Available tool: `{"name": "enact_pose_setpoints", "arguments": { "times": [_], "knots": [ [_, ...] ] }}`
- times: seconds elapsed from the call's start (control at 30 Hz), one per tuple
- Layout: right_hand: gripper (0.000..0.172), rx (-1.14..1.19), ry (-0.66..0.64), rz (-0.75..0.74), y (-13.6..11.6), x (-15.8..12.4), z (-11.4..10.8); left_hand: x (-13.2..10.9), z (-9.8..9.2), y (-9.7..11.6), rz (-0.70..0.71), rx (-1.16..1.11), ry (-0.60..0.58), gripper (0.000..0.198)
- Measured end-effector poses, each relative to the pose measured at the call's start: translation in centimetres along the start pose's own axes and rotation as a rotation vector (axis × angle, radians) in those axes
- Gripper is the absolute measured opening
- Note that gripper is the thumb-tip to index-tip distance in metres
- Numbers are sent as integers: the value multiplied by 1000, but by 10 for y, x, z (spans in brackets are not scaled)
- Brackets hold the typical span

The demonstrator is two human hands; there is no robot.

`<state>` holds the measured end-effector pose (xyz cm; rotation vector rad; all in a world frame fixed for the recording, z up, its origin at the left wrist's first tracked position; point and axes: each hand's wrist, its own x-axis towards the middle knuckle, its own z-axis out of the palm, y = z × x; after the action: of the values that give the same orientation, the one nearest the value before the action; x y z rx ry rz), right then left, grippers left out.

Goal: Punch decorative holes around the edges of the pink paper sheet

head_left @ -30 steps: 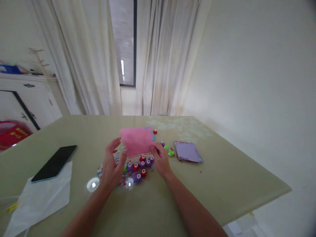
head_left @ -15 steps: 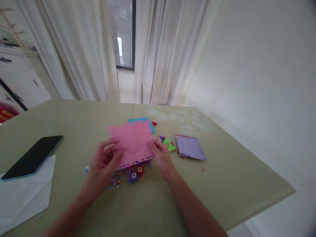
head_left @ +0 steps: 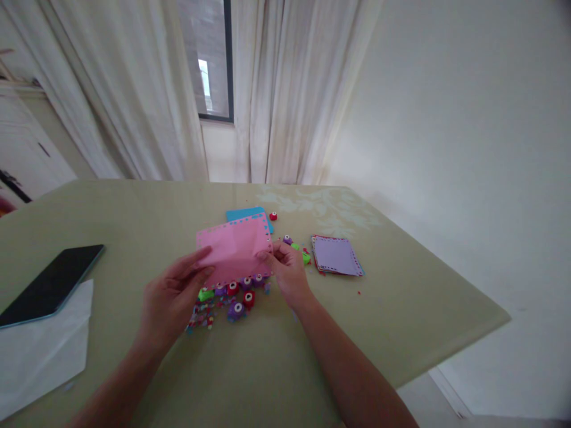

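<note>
Between my two hands is a sheet of pink paper [head_left: 236, 245] with small punched holes along its edges. My left hand [head_left: 167, 300] pinches its left side, thumb in front. At the right edge, my right hand [head_left: 289, 272] grips it between thumb and fingers. Under the sheet's near edge lie several small paper punches with round eye-like buttons, among them a purple punch [head_left: 235, 311], a red punch [head_left: 248, 298] and a green punch [head_left: 206, 294]. Colourful paper confetti [head_left: 201, 315] is scattered beside them. Behind the pink sheet, blue paper [head_left: 241, 213] is partly covered.
A stack of hole-edged sheets with a purple one [head_left: 336, 257] on top lies to the right. Farther back sits another red punch [head_left: 273, 216]. On the left, a dark phone [head_left: 53, 282] overlaps a white sheet [head_left: 49, 356]. The table's right edge runs near the wall.
The pink sheet now leans back more and looks shorter, showing more punches and confetti below its near edge. Both hands still hold it. The camera view has turned slightly right.
</note>
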<state>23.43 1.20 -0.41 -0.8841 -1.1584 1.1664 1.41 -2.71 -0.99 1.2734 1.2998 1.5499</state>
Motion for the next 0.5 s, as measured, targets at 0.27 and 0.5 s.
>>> {"name": "enact_pose_setpoints", "arguments": {
  "times": [0.27, 0.5],
  "knots": [
    [29, 56, 21, -19, 4, 2, -1, -2, -11, -2, 337, 345, 72, 31],
    [47, -225, 308, -93, -1, -3, -2, -6, -11, 0, 796, 557, 240, 22]
  ]
}}
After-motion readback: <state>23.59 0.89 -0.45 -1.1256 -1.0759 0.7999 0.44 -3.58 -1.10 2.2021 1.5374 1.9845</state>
